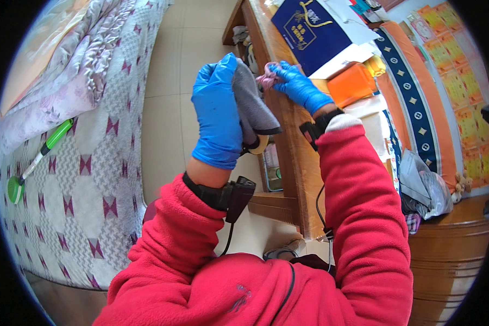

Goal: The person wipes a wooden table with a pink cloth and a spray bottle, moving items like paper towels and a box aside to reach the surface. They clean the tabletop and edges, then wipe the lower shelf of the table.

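Observation:
My left hand, in a blue rubber glove, is closed on a folded grey cloth. The cloth hangs from the fingers on the right side, over the gap between the bed and the wooden table. My right hand, gloved the same way, is at the table's edge, fingers closed around a small crumpled pink cloth. The two cloths are close together, with the pink one farther up and right. Whether the pink cloth touches the tabletop I cannot tell.
A bed with a patterned cover fills the left, a green-handled brush lying on it. On the table are a dark blue paper bag and an orange package. Right are an orange-edged sofa and a plastic bag.

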Action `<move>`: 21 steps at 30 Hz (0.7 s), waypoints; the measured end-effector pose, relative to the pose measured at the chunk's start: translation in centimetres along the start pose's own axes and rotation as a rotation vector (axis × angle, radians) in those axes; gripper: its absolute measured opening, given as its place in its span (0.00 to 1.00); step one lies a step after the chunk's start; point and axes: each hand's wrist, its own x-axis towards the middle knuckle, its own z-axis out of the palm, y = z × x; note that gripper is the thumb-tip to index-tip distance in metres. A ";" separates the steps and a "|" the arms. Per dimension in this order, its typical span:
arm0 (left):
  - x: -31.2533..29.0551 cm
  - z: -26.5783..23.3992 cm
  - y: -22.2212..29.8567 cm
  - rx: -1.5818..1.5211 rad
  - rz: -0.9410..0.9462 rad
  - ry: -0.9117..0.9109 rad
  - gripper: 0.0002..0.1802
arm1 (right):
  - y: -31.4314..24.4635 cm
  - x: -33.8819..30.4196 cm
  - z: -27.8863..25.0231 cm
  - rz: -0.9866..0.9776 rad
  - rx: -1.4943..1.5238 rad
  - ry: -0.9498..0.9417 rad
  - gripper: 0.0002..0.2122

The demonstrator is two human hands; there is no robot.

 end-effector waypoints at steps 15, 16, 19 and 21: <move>0.8 -0.7 -2.6 -0.133 -0.153 0.077 0.15 | -17.2 -26.5 -1.5 -0.044 -0.262 0.039 0.22; 0.6 -0.7 -2.6 -0.126 -0.158 0.066 0.16 | -18.7 -28.5 -1.6 -0.024 -0.251 0.054 0.23; 0.0 -0.6 -2.8 -0.213 -0.263 0.055 0.17 | -22.0 -32.8 -2.8 0.008 -0.115 0.022 0.27; -0.3 -0.4 -3.3 -0.257 -0.268 0.004 0.17 | -23.1 -34.0 -4.1 -0.029 0.014 0.050 0.28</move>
